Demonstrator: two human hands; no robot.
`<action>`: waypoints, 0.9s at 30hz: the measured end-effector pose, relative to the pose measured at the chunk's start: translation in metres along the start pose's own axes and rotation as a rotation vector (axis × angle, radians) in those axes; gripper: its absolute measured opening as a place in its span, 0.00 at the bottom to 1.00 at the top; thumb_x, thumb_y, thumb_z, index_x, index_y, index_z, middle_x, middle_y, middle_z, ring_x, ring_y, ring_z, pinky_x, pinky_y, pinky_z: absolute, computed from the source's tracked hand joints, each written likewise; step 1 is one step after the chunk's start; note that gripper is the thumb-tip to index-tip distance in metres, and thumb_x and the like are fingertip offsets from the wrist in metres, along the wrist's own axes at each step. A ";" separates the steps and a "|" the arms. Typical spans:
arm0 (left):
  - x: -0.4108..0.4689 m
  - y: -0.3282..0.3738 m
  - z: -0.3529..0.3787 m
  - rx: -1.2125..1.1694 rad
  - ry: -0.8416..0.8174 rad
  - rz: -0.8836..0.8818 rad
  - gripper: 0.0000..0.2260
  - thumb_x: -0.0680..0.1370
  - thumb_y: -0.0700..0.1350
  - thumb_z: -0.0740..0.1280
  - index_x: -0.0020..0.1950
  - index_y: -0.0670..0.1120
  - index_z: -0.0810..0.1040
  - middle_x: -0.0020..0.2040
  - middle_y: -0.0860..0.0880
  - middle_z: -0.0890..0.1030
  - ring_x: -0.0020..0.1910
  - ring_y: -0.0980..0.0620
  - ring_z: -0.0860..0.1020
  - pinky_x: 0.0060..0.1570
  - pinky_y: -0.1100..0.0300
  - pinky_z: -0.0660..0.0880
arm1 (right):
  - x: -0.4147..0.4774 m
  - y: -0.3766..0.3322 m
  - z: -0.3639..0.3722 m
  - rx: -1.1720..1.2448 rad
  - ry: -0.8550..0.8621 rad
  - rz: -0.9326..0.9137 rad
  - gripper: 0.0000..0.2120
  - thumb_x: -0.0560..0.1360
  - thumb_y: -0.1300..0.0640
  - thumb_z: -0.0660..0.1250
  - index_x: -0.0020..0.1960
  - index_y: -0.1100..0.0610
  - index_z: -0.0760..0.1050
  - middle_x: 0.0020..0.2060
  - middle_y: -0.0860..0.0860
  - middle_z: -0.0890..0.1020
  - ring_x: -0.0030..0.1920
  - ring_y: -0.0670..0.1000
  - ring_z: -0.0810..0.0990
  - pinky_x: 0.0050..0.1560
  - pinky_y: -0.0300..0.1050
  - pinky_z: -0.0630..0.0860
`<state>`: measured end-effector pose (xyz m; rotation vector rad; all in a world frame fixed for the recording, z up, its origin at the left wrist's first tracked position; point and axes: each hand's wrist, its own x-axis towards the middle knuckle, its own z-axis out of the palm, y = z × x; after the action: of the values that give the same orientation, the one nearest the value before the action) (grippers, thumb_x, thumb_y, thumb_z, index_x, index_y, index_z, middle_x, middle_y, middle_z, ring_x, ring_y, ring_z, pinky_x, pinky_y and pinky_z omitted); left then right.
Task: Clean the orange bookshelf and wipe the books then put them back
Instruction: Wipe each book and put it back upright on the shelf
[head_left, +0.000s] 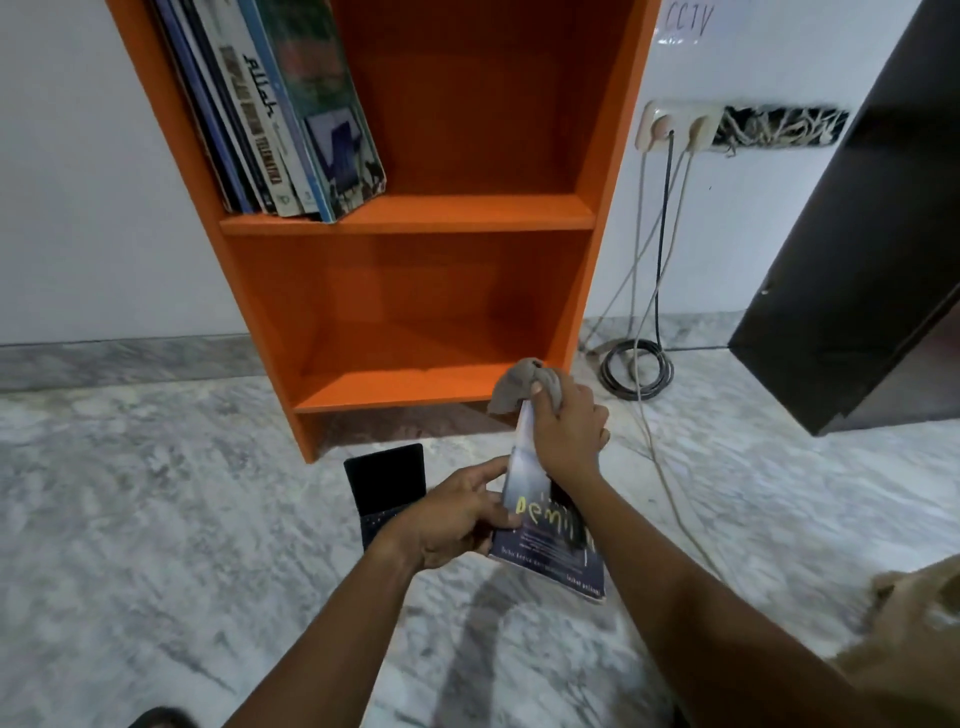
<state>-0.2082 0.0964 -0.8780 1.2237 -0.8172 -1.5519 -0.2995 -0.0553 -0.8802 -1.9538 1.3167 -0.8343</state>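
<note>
The left hand (457, 512) is gripping the dark book (550, 535) while the right hand (566, 431) is pressing a bunched grey cloth (519, 387) against its top edge

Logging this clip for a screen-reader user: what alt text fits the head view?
A person's left hand holds a dark book over the marble floor while the right hand presses a grey cloth to its top edge. Behind stands the orange bookshelf, with books leaning on its upper shelf; a second dark book lies on the floor.
</note>
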 end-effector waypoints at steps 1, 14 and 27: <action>-0.004 0.002 0.000 0.003 0.013 0.004 0.30 0.76 0.29 0.66 0.73 0.54 0.73 0.54 0.37 0.84 0.48 0.39 0.81 0.47 0.47 0.74 | 0.002 -0.001 -0.003 0.012 0.038 0.070 0.17 0.84 0.42 0.57 0.68 0.48 0.73 0.62 0.58 0.75 0.66 0.65 0.69 0.66 0.63 0.66; -0.035 0.011 -0.016 -0.090 0.177 0.116 0.25 0.77 0.28 0.64 0.67 0.51 0.80 0.54 0.31 0.82 0.49 0.36 0.81 0.49 0.45 0.76 | -0.087 -0.029 0.021 0.191 -0.135 -0.202 0.19 0.81 0.43 0.54 0.71 0.37 0.71 0.65 0.46 0.72 0.64 0.54 0.69 0.64 0.49 0.65; -0.040 0.022 -0.011 -0.121 0.097 0.111 0.28 0.76 0.24 0.62 0.70 0.48 0.76 0.46 0.36 0.84 0.33 0.48 0.83 0.30 0.60 0.79 | -0.076 -0.019 -0.001 0.143 -0.024 -0.204 0.23 0.76 0.40 0.59 0.66 0.44 0.79 0.52 0.51 0.74 0.56 0.56 0.72 0.58 0.53 0.73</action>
<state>-0.1905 0.1278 -0.8487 1.1375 -0.7054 -1.4203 -0.3129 0.0220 -0.8763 -1.9996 1.0266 -0.9711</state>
